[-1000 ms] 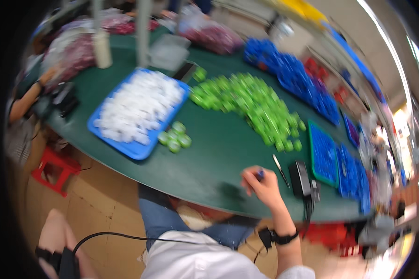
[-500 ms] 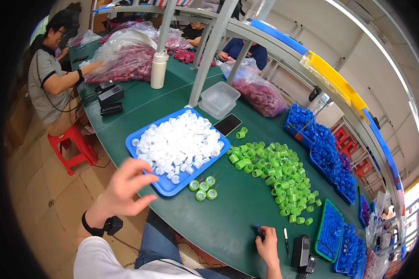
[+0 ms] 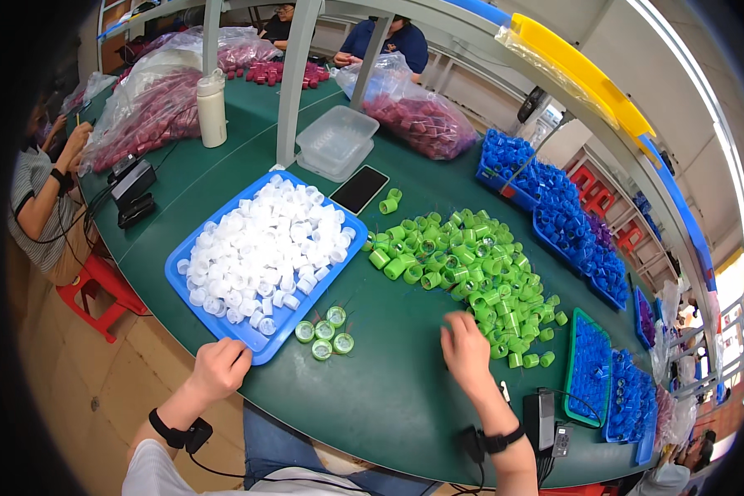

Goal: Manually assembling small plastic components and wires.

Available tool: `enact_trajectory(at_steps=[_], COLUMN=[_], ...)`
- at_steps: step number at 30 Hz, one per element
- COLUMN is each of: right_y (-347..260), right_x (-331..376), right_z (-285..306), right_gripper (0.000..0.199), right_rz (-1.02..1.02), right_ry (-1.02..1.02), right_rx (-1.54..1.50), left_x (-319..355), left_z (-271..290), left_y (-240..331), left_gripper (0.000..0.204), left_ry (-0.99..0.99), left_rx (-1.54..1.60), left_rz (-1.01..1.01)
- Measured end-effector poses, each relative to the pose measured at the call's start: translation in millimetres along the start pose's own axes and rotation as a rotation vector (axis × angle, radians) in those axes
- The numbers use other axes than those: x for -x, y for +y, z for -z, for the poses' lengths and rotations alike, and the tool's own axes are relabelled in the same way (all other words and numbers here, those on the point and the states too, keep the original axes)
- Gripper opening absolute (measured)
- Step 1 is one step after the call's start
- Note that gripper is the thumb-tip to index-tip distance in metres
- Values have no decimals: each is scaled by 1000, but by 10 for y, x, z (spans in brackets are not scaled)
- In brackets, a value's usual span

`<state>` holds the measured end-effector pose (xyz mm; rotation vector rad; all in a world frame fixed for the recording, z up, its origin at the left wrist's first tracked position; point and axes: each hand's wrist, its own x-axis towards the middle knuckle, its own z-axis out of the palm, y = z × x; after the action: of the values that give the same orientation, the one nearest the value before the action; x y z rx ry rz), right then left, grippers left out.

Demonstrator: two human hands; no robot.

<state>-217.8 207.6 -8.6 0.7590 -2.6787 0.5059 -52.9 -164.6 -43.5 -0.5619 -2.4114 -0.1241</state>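
My left hand is closed at the near corner of the blue tray, fingers curled; whether it grips the rim or a small piece is hidden. The tray holds a heap of white cylindrical caps. Over the near edge of the pile of green caps is my right hand, fingers bent inward, with whatever it holds out of sight. Between the hands, beside the tray, several green-rimmed caps with pale inner faces stand in a small cluster.
A phone and clear plastic boxes lie behind the tray, near a grey frame post. Trays of blue caps line the right side. A cream bottle and bags of dark red pieces stand farther back. Other people sit around the table.
My left hand has come down to the tray's near corner and its fingers have closed. My right hand has moved forward to the green pile; the dark object in it no longer shows. The view shifted.
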Motion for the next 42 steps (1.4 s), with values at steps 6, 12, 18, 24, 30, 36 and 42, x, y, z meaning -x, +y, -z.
enact_trajectory(at_steps=[6, 12, 18, 24, 30, 36, 42], right_y=[238, 411, 152, 232, 312, -4, -995], right_x=[-714, -719, -695, -644, -601, -259, 525], right_z=[-527, -629, -346, -189, -100, 407, 595], right_gripper=[35, 36, 39, 41, 53, 45, 40], right_rz=[178, 262, 128, 150, -213, -196, 65], right_ry=[-23, -52, -11, 25, 21, 123, 139], right_rx=[252, 421, 148, -111, -405, -543, -317], left_x=[105, 148, 61, -20, 0, -613, -1223], left_z=[71, 3, -42, -101, 26, 610, -258], left_y=[25, 87, 92, 36, 83, 635, 1313], left_gripper=[11, 11, 11, 12, 13, 33, 29], left_ry=[70, 8, 100, 103, 17, 71, -285], left_rx=[25, 26, -8, -62, -114, 452, 1646], left_rz=[58, 26, 53, -17, -4, 166, 619])
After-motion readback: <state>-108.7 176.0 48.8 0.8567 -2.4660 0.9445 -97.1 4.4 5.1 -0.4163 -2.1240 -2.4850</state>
